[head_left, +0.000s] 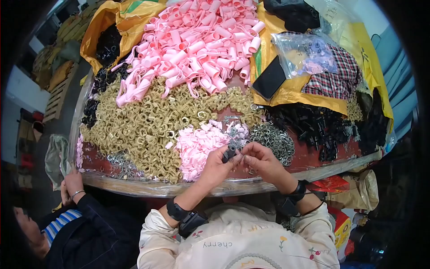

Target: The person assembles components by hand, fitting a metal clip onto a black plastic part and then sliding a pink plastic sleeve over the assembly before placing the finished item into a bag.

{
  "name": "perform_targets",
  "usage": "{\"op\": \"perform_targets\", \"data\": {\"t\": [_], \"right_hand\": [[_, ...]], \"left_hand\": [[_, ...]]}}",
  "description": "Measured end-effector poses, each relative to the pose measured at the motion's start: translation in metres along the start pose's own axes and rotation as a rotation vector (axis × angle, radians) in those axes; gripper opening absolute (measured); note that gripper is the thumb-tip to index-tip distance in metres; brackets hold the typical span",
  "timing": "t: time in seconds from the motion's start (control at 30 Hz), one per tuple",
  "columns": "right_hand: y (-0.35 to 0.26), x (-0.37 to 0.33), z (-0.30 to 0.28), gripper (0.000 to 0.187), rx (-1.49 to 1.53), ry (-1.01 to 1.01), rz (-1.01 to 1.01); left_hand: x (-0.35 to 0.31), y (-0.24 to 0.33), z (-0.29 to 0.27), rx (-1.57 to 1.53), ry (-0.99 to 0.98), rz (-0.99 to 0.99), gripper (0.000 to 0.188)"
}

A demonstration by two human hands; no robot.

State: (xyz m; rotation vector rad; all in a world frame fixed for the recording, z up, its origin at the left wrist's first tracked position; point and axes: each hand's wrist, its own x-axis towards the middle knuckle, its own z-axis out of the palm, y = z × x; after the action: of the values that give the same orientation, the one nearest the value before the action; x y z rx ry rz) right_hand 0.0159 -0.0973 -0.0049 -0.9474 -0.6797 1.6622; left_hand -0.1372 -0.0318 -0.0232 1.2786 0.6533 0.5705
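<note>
My left hand [217,164] grips a small dark plastic part [229,153] between thumb and fingers, over the near edge of the table. Beside it, my right hand [263,160] pinches its thumb and fingertips together close to the part; what lies between them is too small to make out. Under and left of my hands is a heap of small light-pink pieces [197,154]. Silver metal rings [280,145] are piled just beyond my right hand. A wide mound of gold-coloured ring-shaped pieces [139,127] spreads to the left.
Pink tubes with straps [197,49] are heaped at the far side. Black parts [318,130] lie to the right, below a yellow sack [293,96] bearing a phone [269,78] and checked cloth [336,78]. Another person's hand [72,184] is at the table's left corner.
</note>
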Motion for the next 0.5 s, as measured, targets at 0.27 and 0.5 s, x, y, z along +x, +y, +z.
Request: {"op": "perform_targets", "data": {"t": [0.27, 0.5], "right_hand": [[-0.0062, -0.0052, 0.0074, 0.006, -1.098, 0.071, -0.506], [-0.0099, -0.0085, 0.0092, 0.010, -1.057, 0.077, -0.468]], "left_hand": [[0.0012, 0.0055, -0.0038, -0.411, -0.050, -0.297, 0.008], [-0.0038, 0.0066, -0.0066, -0.834, -0.240, -0.422, 0.016]]}}
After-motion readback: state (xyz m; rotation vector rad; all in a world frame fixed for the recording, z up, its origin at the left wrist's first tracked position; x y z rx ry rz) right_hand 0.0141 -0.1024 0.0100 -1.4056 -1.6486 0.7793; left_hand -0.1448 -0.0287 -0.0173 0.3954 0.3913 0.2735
